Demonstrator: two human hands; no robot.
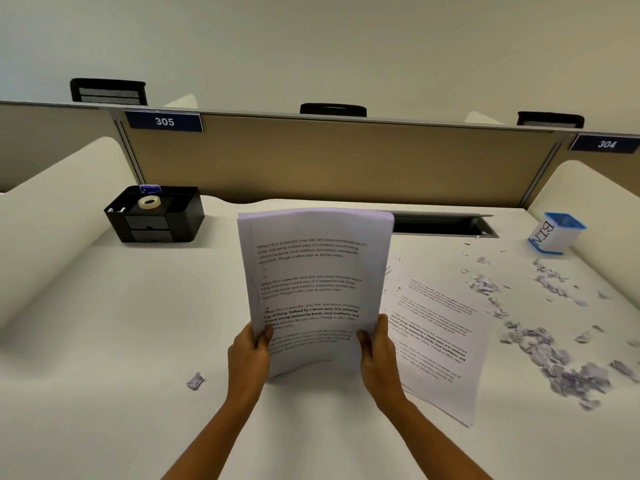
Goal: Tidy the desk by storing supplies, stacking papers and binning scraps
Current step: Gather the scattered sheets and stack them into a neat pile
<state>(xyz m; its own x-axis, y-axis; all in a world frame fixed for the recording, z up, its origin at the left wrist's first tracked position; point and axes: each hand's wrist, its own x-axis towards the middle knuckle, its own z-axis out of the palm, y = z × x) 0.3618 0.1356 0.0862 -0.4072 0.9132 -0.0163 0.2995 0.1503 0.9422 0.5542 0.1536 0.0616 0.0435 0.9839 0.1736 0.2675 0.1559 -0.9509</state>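
Note:
A stack of printed papers (313, 271) stands upright on its lower edge in the middle of the white desk (121, 323). My left hand (247, 355) grips its lower left side and my right hand (379, 355) grips its lower right side, thumbs on the front sheet. More printed sheets (440, 337) lie flat just to the right. Torn paper scraps (561, 358) are strewn over the right side, and one crumpled scrap (195, 381) lies left of my left hand. A small white and blue box marked BIN (556, 233) sits at the far right.
A black desk organiser (156, 220) with a roll of tape (149, 203) on top stands at the back left. A cable slot (446, 225) runs along the back edge under the tan partition (329, 157). Chair backs show beyond it.

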